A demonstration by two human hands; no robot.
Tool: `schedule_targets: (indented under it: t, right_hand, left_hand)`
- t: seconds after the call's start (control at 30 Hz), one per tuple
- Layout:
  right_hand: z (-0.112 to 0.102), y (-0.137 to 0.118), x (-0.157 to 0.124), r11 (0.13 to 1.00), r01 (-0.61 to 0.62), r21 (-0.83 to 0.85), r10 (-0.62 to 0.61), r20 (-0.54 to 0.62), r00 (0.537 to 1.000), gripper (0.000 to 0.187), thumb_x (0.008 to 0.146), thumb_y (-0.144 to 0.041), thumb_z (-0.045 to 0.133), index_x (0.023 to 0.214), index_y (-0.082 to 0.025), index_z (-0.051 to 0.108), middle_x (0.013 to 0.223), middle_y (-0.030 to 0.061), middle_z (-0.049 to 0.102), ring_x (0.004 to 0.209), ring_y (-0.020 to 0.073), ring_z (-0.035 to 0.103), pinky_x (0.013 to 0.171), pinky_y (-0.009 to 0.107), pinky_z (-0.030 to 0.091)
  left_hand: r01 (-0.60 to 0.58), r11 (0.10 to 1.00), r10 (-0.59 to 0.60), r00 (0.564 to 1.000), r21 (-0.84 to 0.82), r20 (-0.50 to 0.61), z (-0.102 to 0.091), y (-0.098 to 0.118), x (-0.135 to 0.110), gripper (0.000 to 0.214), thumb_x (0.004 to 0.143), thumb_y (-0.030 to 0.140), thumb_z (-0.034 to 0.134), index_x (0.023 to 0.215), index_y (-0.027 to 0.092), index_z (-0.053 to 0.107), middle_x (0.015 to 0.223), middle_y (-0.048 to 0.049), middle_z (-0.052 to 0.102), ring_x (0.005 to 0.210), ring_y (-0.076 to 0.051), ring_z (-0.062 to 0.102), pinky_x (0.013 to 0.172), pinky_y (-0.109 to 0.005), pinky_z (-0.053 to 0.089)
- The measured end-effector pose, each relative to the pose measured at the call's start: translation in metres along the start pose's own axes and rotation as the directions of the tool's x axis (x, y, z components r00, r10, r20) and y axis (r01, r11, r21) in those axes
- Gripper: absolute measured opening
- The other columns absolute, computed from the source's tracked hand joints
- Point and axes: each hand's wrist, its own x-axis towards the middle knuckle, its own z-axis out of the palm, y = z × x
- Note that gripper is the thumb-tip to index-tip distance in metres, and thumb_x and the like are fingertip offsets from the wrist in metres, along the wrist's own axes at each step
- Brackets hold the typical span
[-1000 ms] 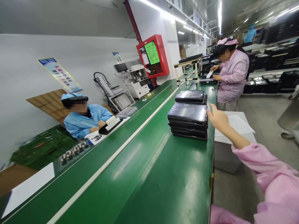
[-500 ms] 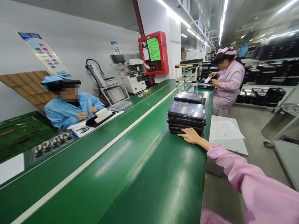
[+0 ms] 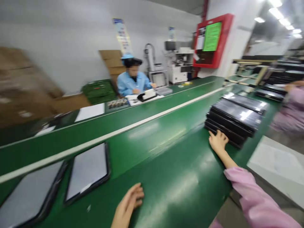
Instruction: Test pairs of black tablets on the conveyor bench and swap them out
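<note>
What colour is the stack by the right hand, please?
The stack is mostly black, in the head view.

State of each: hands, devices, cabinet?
Nearer stack of flat black rectangular devices: layers offset.
Bare left hand: half-open, holding nothing visible.
Bare right hand: spread at that stack's lower edge.
Two black-framed rectangular devices: flat, grey faces up.
Red glass-fronted wall cabinet: appears shut.

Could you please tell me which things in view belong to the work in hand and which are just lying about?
Likely in use:
black stack, right hand at its lower edge
green bench, left hand free above it
two panels, probably

Seemingly lying about:
cardboard
green crates
white sheet
</note>
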Motion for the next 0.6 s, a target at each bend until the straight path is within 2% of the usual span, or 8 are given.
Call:
schedule_targets:
  t: [0.07, 0.13, 0.23, 0.33, 0.37, 0.43, 0.5, 0.6]
  right_hand:
    - [0.009, -0.02, -0.01, 0.995, 0.07, 0.066, -0.065, -0.077, 0.995, 0.04, 0.091, -0.024, 0.05, 0.125, -0.013, 0.068, 0.132, 0.0257, 0.049, 0.111, 0.0396, 0.046, 0.087, 0.054, 0.038]
    - [0.017, -0.043, -0.017, 0.95, 0.267, 0.161, -0.252, -0.108, 0.962, 0.041, 0.091, -0.026, 0.048, 0.124, -0.011, 0.066, 0.129, 0.0264, 0.049, 0.11, 0.0404, 0.046, 0.085, 0.054, 0.041]
    - [0.024, -0.091, -0.027, 0.809, 0.5, 0.311, -0.485, -0.128, 0.865, 0.043, 0.092, -0.031, 0.044, 0.125, -0.011, 0.063, 0.124, 0.0264, 0.049, 0.108, 0.0407, 0.048, 0.082, 0.055, 0.045]
    - [0.021, -0.152, -0.047, 0.602, 0.647, 0.468, -0.657, -0.17, 0.735, 0.046, 0.093, -0.034, 0.041, 0.128, -0.011, 0.059, 0.121, 0.025, 0.051, 0.109, 0.0394, 0.05, 0.085, 0.056, 0.047]
    - [0.018, -0.175, -0.056, 0.524, 0.673, 0.521, -0.7, -0.188, 0.69, 0.047, 0.093, -0.035, 0.041, 0.13, -0.012, 0.058, 0.12, 0.0242, 0.053, 0.109, 0.0387, 0.05, 0.088, 0.056, 0.046]
    - [0.01, -0.221, -0.078, 0.378, 0.68, 0.629, -0.763, -0.205, 0.613, 0.05, 0.093, -0.038, 0.041, 0.135, -0.013, 0.054, 0.121, 0.0223, 0.055, 0.112, 0.0371, 0.051, 0.094, 0.055, 0.045]
    - [-0.001, -0.266, -0.102, 0.287, 0.615, 0.734, -0.804, -0.164, 0.572, 0.056, 0.094, -0.043, 0.04, 0.141, -0.013, 0.049, 0.126, 0.0214, 0.056, 0.118, 0.0359, 0.05, 0.101, 0.054, 0.042]
    - [-0.018, -0.325, -0.139, 0.315, 0.418, 0.852, -0.829, 0.033, 0.558, 0.067, 0.094, -0.049, 0.04, 0.147, -0.008, 0.041, 0.135, 0.0226, 0.054, 0.129, 0.0362, 0.046, 0.108, 0.053, 0.036]
  left_hand:
    - [-0.215, 0.923, 0.304, 0.915, 0.32, -0.264, -0.021, 0.024, 0.014, 0.037, 0.072, 0.048, 0.073, 0.099, 0.024, 0.072, 0.106, -0.0094, 0.069, 0.103, -0.031, 0.063, 0.091, -0.041, 0.052]
    - [-0.195, 0.864, 0.466, 0.66, 0.464, -0.59, -0.053, 0.044, 0.025, 0.021, 0.077, 0.035, 0.061, 0.092, 0.022, 0.066, 0.101, -0.01, 0.066, 0.101, -0.029, 0.062, 0.093, -0.044, 0.05]
    - [-0.02, 0.891, 0.44, 0.275, 0.453, -0.855, -0.106, 0.058, 0.032, 0.026, 0.077, 0.021, 0.053, 0.103, 0.019, 0.058, 0.112, -0.0132, 0.059, 0.116, -0.03, 0.054, 0.105, -0.048, 0.041]
    - [0.083, 0.92, 0.379, 0.057, 0.383, -0.923, -0.142, 0.056, 0.033, 0.032, 0.079, 0.019, 0.051, 0.111, 0.016, 0.052, 0.123, -0.0186, 0.051, 0.127, -0.033, 0.045, 0.112, -0.055, 0.028]
    - [0.092, 0.923, 0.371, 0.041, 0.374, -0.928, -0.147, 0.054, 0.034, 0.03, 0.081, 0.019, 0.049, 0.111, 0.016, 0.051, 0.122, -0.0185, 0.051, 0.125, -0.032, 0.047, 0.111, -0.055, 0.03]
    - [0.082, 0.917, 0.381, 0.105, 0.39, -0.919, -0.147, 0.049, 0.04, 0.024, 0.084, 0.02, 0.047, 0.107, 0.018, 0.052, 0.113, -0.0148, 0.057, 0.112, -0.029, 0.056, 0.106, -0.05, 0.038]
    - [0.044, 0.901, 0.41, 0.245, 0.432, -0.879, -0.135, 0.043, 0.05, 0.018, 0.086, 0.023, 0.048, 0.102, 0.02, 0.056, 0.101, -0.0108, 0.063, 0.1, -0.027, 0.062, 0.099, -0.045, 0.044]
    - [-0.023, 0.88, 0.438, 0.426, 0.474, -0.792, -0.105, 0.034, 0.068, 0.022, 0.082, 0.028, 0.059, 0.102, 0.018, 0.061, 0.104, -0.0136, 0.068, 0.107, -0.031, 0.062, 0.103, -0.046, 0.042]
